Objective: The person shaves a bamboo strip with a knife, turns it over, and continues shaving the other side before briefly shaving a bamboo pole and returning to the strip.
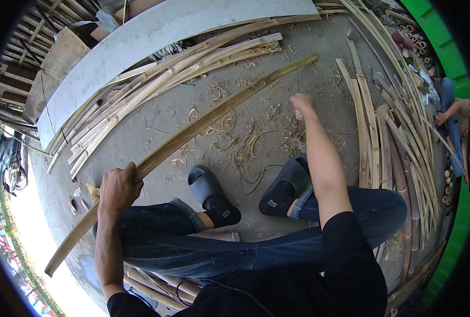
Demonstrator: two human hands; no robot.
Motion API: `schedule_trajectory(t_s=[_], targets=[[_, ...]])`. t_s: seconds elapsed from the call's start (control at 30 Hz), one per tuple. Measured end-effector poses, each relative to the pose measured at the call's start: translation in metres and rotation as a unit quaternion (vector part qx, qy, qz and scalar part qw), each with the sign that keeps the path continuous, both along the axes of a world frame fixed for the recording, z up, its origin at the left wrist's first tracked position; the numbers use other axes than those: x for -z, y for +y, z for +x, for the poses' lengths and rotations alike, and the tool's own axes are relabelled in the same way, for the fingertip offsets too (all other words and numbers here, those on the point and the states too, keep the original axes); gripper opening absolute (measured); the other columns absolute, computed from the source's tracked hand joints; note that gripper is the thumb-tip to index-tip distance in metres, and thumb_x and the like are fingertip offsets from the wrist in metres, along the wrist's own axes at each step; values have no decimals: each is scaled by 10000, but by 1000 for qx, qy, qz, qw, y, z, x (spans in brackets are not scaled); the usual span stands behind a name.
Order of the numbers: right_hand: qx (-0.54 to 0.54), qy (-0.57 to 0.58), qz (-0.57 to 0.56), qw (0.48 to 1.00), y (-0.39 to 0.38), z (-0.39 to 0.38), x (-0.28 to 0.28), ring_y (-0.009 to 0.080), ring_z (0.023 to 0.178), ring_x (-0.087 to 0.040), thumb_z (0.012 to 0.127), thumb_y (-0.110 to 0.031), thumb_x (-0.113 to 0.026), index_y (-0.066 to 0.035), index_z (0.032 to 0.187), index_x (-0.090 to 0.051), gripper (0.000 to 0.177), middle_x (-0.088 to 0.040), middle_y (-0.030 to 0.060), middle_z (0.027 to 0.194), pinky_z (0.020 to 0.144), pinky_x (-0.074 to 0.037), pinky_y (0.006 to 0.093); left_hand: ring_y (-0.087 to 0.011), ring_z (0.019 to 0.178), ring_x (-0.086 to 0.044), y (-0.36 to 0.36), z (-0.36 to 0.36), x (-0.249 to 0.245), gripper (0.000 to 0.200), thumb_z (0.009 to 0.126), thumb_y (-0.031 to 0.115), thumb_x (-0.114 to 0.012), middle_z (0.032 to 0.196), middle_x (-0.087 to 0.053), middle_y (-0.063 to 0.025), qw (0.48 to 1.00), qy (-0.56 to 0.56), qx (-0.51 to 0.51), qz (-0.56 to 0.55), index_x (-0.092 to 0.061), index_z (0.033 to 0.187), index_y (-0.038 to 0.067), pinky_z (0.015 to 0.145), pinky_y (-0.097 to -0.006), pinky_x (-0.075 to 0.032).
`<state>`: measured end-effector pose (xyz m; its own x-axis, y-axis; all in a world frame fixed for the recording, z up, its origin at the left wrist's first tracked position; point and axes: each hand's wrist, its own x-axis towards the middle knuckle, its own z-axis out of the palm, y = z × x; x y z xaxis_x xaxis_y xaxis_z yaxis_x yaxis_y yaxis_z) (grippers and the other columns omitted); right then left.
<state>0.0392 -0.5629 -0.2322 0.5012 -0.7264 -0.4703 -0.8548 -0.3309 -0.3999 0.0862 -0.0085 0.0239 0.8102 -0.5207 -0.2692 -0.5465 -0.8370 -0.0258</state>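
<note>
A long split bamboo strip (pixel 208 117) runs diagonally from the lower left to the upper middle, its inner face showing. My left hand (pixel 117 189) is closed around it near its lower end, beside my left knee. Out in front and to the right, my right hand (pixel 302 104) is closed, apart from the strip. A pale end, like a handle, shows below its fingers; the rest is blurred, so I cannot make out what it holds. Curly bamboo shavings (pixel 256 134) lie on the floor beneath and between my sandals (pixel 204 182).
Split bamboo strips (pixel 177 68) are stacked at the upper left along a pale curved board (pixel 192 21). More bamboo lengths (pixel 372 132) lie on the right. Beyond them, another person's arm (pixel 449 112) shows near a green wall (pixel 446 37). A motorcycle (pixel 14 158) stands far left.
</note>
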Motion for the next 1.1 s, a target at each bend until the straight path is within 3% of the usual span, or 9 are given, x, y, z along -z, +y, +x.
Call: schedule_trajectory(t_s=[0.03, 0.1, 0.23, 0.37, 0.47, 0.6, 0.67, 0.83, 1.1], targets=[[18, 14, 30, 999, -34, 3, 42, 345, 1100, -659, 750, -232, -717, -56, 1082, -724, 375, -676, 215, 1175, 903, -533, 418, -420, 648, -638, 0, 0, -2, 243, 769, 216, -742, 638, -619, -197, 1000, -19, 3, -11, -572, 839, 56, 630, -510, -511], [-98, 168, -31, 981, -19, -15, -25, 295, 1126, -658, 731, -221, -741, -37, 1116, -712, 428, -672, 201, 1205, 900, -530, 394, -393, 625, -644, -4, 1, -8, 259, 767, 241, -760, 615, -619, -163, 998, -62, 24, 7, -567, 809, 74, 609, -495, -516], [8, -100, 92, 991, -3, -59, -14, 270, 895, -704, 725, -216, -762, 67, 969, -700, 379, -716, 209, 979, 773, -555, 366, -342, 612, -662, -16, 9, -3, 291, 757, 313, -787, 647, -653, -133, 997, -36, 27, -59, -617, 783, 80, 595, -448, -529], [149, -144, 240, 948, 25, -65, 22, 247, 808, -690, 771, -144, -707, 27, 912, -671, 224, -695, 151, 885, 716, -570, 372, -344, 625, -658, -35, 15, 1, 363, 736, 378, -798, 659, -652, -156, 996, 61, 6, -59, -660, 794, 47, 609, -444, -512], [263, -372, 605, 653, 63, -54, 16, 235, 759, -669, 791, -73, -635, -8, 931, -589, 161, -642, 103, 842, 649, -574, 370, -317, 608, -641, -47, 34, 9, 437, 730, 443, -799, 649, -638, -155, 991, 106, 21, -74, -690, 838, 33, 599, -428, -487], [158, -439, 693, 549, 112, -38, -12, 257, 762, -674, 737, -42, -658, -26, 957, -615, 224, -658, 105, 865, 676, -591, 360, -237, 538, -564, -46, 45, 21, 470, 860, 484, -697, 610, -597, -132, 971, 172, 7, -163, -714, 865, 14, 550, -392, -430], [148, -453, 701, 530, 127, -36, -18, 248, 778, -670, 738, -68, -682, -31, 964, -620, 237, -657, 100, 881, 685, -581, 368, -249, 528, -553, -42, 46, 24, 456, 969, 432, -579, 606, -599, -139, 970, 162, 20, -180, -720, 863, 11, 542, -398, -422], [226, -459, 698, 502, 149, -32, -14, 225, 787, -667, 764, -132, -754, -62, 951, -623, 239, -661, 74, 887, 687, -572, 350, -321, 670, -640, -28, 42, 42, 365, 982, 343, -566, 764, -673, -152, 971, 83, 94, -203, -729, 877, 34, 609, -416, -492], [254, -449, 641, 568, 162, -38, -5, 190, 748, -649, 783, -155, -752, -111, 909, -610, 195, -637, 29, 845, 679, -559, 339, -313, 938, -648, -82, 16, 64, 281, 884, 263, -668, 1022, -655, -114, 965, -25, 197, -170, -702, 1125, 123, 777, -425, -534]])
